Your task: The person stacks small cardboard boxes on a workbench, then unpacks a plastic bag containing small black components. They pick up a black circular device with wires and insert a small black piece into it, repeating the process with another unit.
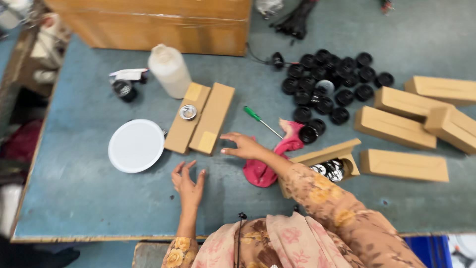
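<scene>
Presently, both hands were empty: right hand [241,147], fingers spread, reached toward the flat cardboard sleeve [199,118] at eleven o'clock; left hand [188,181] lay open on the table [74,173]. Four closed boxes [404,124] sat at three o'clock, apparently packed; loose black caps [327,82] remained unpacked.

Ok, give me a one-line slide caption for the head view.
Both empty hands, left hand and right hand, hover over a blue table near two flat cardboard boxes, a white disc and black caps.
</scene>
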